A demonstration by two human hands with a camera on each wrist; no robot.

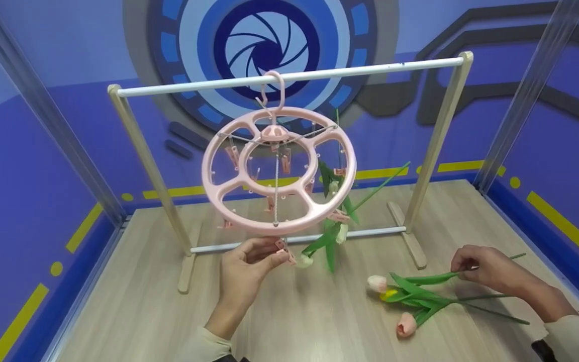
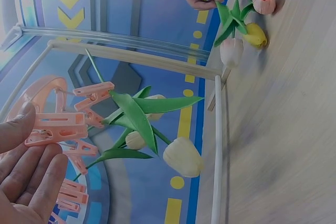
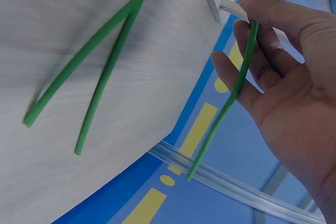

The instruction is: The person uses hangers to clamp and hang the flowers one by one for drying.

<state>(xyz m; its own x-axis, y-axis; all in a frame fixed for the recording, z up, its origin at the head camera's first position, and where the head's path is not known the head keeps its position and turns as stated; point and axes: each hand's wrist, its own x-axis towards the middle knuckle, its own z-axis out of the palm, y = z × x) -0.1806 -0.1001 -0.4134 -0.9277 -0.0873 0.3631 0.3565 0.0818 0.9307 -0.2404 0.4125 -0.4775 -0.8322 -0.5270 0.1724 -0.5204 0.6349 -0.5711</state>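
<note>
left hand (image 1: pixel 246 267) pinches a clip (image 2: pixel 58 128) under the hanger (image 1: pixel 274 133), right hand (image 1: pixel 488 270) pinches a tulip (image 1: pixel 430 279) right of the hanger, probably light and bendy, so hold the stem (image 3: pixel 247 59), not the petals (image 1: pixel 377 283)

Left sleeve (image 1: pixel 208 343): pale beige, long, with the cuff ending just below the wrist
Left dark piece (image 1: pixel 225 358): black, over the sleeve, mostly cut off by the frame
Right sleeve (image 1: pixel 576 336): same pale beige, loosely creased
Right dark piece (image 1: pixel 543 350): black, compact, at the sleeve's edge
Right hand (image 3: pixel 294 72): bare, slender fingers, rounded nails
</note>
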